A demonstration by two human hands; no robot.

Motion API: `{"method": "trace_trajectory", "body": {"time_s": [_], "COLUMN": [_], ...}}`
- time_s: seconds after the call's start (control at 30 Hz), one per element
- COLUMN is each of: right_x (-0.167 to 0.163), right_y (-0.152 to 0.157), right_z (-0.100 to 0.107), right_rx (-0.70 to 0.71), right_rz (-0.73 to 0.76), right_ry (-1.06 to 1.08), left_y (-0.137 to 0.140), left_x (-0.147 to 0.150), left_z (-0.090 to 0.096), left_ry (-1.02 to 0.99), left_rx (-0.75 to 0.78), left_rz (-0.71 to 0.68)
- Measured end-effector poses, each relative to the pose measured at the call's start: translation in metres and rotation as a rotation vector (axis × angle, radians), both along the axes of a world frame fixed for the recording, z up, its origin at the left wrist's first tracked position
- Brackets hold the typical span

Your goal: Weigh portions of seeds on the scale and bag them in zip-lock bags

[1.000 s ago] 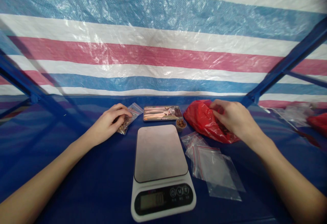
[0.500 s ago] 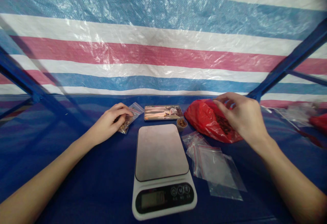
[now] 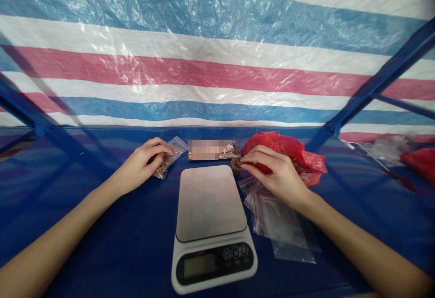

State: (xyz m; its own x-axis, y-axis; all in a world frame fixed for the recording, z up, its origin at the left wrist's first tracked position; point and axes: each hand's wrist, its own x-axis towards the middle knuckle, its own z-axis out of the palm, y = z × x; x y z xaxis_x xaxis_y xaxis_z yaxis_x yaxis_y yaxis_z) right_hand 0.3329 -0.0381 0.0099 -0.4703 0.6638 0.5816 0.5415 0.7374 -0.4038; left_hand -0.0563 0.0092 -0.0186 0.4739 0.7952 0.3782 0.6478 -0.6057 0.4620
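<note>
My left hand (image 3: 147, 162) is closed around a small clear zip bag (image 3: 169, 161) with brown pieces inside, resting on the blue surface. My right hand (image 3: 273, 171) has its fingertips pinched together at the rim of a small cup (image 3: 236, 166) holding brown pieces. What lies between those fingertips is too small to make out. Behind that hand, a red plastic bag (image 3: 272, 139) gapes, with reddish-brown pieces inside. Several flat zip bags (image 3: 288, 239) lie beneath the right wrist, partly covered by it.
A white kitchen scale (image 3: 212, 207) with a bare plate stands in front of me, its display apparently near zero. Behind it lies a phone (image 3: 210, 150) with a lit screen. Blue frame bars (image 3: 360, 94) slope along both sides. Another red bag (image 3: 419, 164) lies far right.
My right hand has moved left and down from the red bag to the small cup, its fingertips now at the rim. My left hand has kept its hold on the zip bag.
</note>
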Motion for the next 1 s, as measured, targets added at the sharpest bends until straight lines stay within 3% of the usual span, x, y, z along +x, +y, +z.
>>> {"method": "trace_trajectory", "body": {"time_s": [1.0], "right_x": [0.0058], "right_y": [0.0087], "right_z": [-0.0068], "right_rx": [0.019], "right_rz": [-0.035], "right_ry": [0.012], "left_y": [0.0008], "left_x": [-0.0002], "left_z": [-0.0026], "left_ry": [-0.007], "left_rx": [0.002], "left_rz": [-0.007]}}
